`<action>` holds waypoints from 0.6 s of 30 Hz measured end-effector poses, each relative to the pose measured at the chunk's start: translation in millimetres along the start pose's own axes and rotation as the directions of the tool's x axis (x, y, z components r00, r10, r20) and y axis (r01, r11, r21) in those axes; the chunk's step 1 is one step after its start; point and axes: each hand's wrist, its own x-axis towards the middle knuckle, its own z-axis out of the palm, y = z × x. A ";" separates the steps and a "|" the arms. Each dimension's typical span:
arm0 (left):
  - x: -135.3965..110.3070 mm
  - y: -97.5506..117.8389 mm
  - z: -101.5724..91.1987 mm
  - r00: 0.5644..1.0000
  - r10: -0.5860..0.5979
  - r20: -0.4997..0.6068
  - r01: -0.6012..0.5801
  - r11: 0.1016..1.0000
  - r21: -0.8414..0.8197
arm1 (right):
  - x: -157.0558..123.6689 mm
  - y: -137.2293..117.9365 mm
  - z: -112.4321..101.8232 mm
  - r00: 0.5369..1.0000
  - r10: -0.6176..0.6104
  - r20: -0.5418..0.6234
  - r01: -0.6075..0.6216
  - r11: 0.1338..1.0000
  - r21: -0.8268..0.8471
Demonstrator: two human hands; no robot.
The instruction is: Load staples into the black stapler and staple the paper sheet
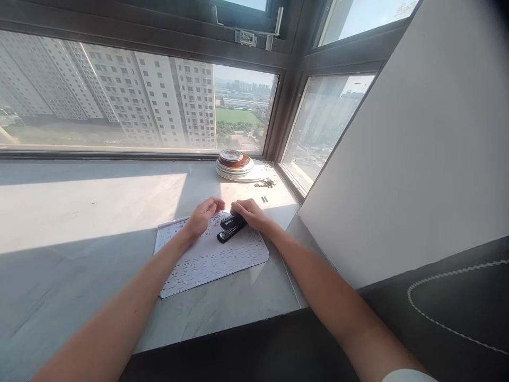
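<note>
A black stapler [230, 228] lies on printed paper sheets [210, 257] on a grey stone windowsill [79, 254]. My right hand [248, 212] is closed over the stapler's far end, gripping it. My left hand [204, 215] rests on the paper's far part beside the stapler, its fingers curled and pressed to the sheet near the stapler's tip. Both forearms reach in from the near edge.
A stack of plates [235, 165] stands at the back right corner of the sill, with a small bunch of keys [266, 183] and a tiny dark strip of staples [264, 199] nearby. A white wall panel [417, 159] rises on the right. A dark cushion [457, 307] lies below it.
</note>
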 end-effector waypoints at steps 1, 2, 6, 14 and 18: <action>0.1 0.4 0.1 1.000 0.000 0.001 0.000 1.000 0.000 | 0.0 1.6 0.3 0.999 -0.015 0.049 0.015 1.000 0.009; 0.1 0.8 0.2 1.000 -0.001 0.002 0.001 1.000 0.000 | 0.0 2.5 0.0 0.996 -0.029 0.089 0.028 0.999 0.015; 0.4 0.1 -0.1 1.000 -0.025 0.007 0.024 1.000 0.013 | -0.2 3.6 -9.2 0.974 -0.065 0.216 0.045 0.994 0.098; 0.6 1.7 1.1 1.000 -0.026 0.006 0.026 0.999 -0.018 | -1.3 5.3 -19.6 0.954 -0.092 0.285 0.042 0.983 0.176; -1.0 7.3 3.0 0.999 -0.032 0.030 0.034 0.998 -0.046 | -0.5 7.3 -14.7 0.991 -0.011 0.134 -0.009 0.989 0.149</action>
